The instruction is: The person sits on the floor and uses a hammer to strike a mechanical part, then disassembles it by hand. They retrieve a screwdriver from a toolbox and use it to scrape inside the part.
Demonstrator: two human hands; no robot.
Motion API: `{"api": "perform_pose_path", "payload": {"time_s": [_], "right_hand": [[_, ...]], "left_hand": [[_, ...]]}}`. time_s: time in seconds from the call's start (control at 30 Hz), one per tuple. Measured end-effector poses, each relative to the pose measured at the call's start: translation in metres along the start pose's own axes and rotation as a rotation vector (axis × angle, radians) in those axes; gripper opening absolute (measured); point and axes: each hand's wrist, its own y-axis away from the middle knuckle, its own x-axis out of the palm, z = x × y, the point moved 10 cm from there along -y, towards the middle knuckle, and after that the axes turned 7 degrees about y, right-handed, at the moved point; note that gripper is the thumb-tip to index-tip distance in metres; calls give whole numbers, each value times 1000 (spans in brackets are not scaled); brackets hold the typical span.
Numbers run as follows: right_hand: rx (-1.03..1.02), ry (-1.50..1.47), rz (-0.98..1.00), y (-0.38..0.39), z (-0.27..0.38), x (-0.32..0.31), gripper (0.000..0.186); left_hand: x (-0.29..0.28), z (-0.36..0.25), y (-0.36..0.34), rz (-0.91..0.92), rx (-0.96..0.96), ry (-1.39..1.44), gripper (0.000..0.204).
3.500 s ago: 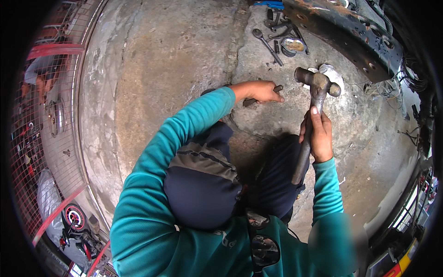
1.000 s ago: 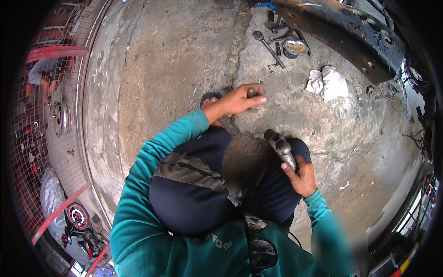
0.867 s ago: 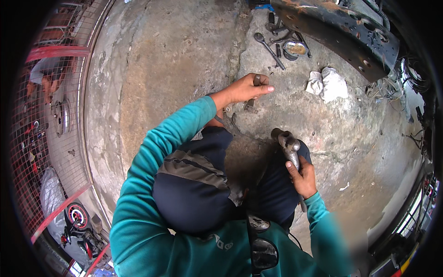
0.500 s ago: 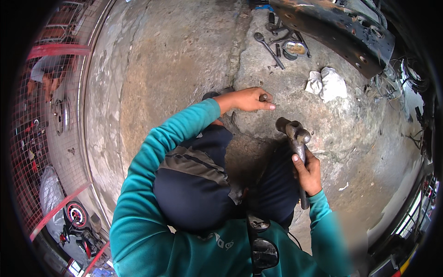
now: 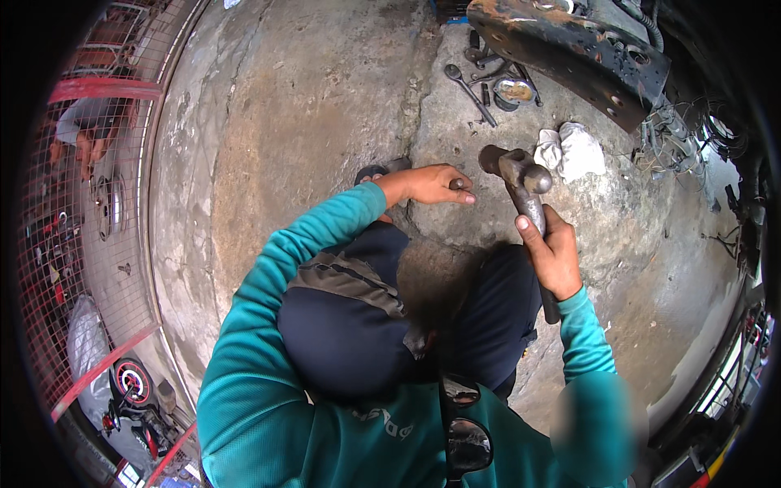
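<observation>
Head view: both hands are out over a worn concrete floor (image 5: 301,106), each with something in its grip. The right hand (image 5: 556,254) is wrapped around the handle of a hammer (image 5: 526,205), thumb lying along the near side. The hammer is raised clear of the floor – its head points away from the person, a broad face to the left and a rounded end to the right – while the lower end of the handle comes out below the hand, beside the right knee.

The left hand (image 5: 438,185) reaches across in front of the left knee, fingers curled around a short metal rod (image 5: 456,185). Only the rod's end shows near the thumb; the hand covers the rest, so I cannot tell whether its lower tip touches the floor. The hammer head sits to the right of this hand, apart from it.

Just beyond the hammer lies a crumpled white cloth (image 5: 582,153). Farther off, a ratchet (image 5: 470,93) and other dark tools lie on the floor beside a round tin (image 5: 508,105) with brown stuff in it. A black metal beam (image 5: 569,61) with holes slants across the upper right – loose wires (image 5: 675,142) hang near its end. Red wire mesh (image 5: 69,268) runs along the left.
</observation>
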Motion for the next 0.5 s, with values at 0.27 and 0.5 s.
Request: {"api": "perform_pose_path", "payload": {"time_s": [0.27,0.5], "right_hand": [[256,-46,225,-10,-12,24,44],[64,-10,143,-12,-24,38,39]], "left_hand": [[-3,7,-10,-89,28,27,49],[8,26,-10,26,-41,16,50]]}}
